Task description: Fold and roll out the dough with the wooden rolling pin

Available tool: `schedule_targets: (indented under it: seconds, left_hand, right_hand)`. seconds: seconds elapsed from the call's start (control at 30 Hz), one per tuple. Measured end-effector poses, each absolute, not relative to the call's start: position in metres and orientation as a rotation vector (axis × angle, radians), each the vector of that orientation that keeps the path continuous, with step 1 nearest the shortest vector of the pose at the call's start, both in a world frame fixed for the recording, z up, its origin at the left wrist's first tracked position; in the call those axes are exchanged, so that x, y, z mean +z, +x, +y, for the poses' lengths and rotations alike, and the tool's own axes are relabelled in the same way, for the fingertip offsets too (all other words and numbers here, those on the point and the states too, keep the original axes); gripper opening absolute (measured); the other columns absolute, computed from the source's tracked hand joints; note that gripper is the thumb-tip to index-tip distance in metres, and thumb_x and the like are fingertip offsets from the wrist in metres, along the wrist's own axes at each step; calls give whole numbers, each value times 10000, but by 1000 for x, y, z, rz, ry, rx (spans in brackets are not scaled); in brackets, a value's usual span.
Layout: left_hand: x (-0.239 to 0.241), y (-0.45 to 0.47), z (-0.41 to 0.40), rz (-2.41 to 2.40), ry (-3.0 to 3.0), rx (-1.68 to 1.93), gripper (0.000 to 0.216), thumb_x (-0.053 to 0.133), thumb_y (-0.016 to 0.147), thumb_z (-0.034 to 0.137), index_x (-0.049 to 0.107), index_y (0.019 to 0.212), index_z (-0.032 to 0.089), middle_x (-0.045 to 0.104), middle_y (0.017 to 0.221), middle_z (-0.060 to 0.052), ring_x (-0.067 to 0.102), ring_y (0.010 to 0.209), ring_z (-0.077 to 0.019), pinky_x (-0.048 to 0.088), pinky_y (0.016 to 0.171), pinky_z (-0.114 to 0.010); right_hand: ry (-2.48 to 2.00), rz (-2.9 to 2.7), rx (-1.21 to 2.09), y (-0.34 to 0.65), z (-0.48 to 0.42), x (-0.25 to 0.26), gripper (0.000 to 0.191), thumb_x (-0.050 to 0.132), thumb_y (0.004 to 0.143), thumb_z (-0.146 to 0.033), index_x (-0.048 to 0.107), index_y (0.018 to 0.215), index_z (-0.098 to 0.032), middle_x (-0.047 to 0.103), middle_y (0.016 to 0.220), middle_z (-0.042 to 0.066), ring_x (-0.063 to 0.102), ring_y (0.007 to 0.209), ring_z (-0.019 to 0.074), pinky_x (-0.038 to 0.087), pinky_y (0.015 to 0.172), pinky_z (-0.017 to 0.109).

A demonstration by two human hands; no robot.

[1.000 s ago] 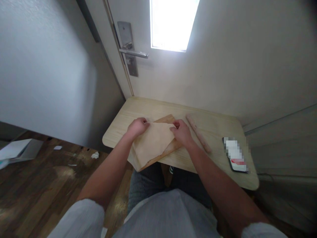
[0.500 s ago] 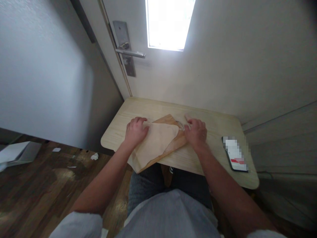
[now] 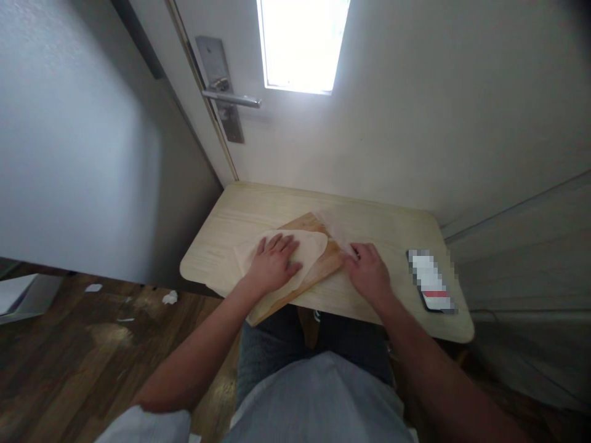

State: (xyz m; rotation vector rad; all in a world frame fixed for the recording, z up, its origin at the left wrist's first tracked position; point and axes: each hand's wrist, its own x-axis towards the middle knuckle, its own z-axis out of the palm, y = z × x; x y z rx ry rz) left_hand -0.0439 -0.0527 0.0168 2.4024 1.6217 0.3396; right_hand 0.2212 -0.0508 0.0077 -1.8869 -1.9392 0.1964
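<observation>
On our surface, we're resting a spread left grip on dough sheet, right grip clasping a rolling pin.

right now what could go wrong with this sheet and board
The near corner of the board juts past the front edge of the table, so pressing there might tip it. The pale sheet under the left hand could wrinkle or tear if that hand drags.

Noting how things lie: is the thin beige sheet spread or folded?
Spread: the thin beige sheet lies flat over the brown wooden board, left hand palm-down on it; no fold shows, though the hand hides part.
</observation>
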Motion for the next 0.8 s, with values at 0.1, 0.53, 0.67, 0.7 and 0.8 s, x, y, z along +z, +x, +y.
schedule_targets:
  seconds: [0.1,0.53,0.67,0.7,0.8]
  left_hand:
    - [26,-53,-46,1821,2249,661,306,486,930,243,622,1203,220,645,1286,-86,559,1227,-263,400,1105,-493]
    - [6,-33,-45,1774,2507,363,465,331,1033,403,444,1464,269,426,1555,-65,325,1448,-296,246,1172,-584]
    - [11,-22,-30,1742,2569,278,485,287,1038,409,427,1483,275,409,1571,-50,301,1463,-301,242,1169,-600]
    - [12,-19,-26,1728,2580,259,485,281,1038,407,432,1482,280,405,1574,-47,301,1463,-302,237,1170,-603]
    - [13,-8,-14,1688,2600,228,490,292,1031,413,433,1487,298,400,1578,-49,295,1469,-311,218,1173,-612]
  right_hand:
    - [-1776,-2087,256,188,-83,12,299,544,946,-385,650,1119,-165,655,1066,106,587,998,246,427,852,345]
    - [-1770,-2229,300,152,-126,11,279,490,994,-441,628,1132,-241,683,1052,55,633,868,199,375,691,296]
    - [-1886,-2182,301,156,-124,4,361,428,1010,-496,613,1054,-189,716,903,58,651,706,167,310,574,276]
    - [-1917,-2163,307,158,-124,2,379,418,1011,-511,606,1026,-182,716,845,54,647,665,163,285,552,275]
    - [-1973,-2100,320,163,-123,-2,426,375,1014,-547,588,983,-180,700,724,39,630,584,154,225,522,273]
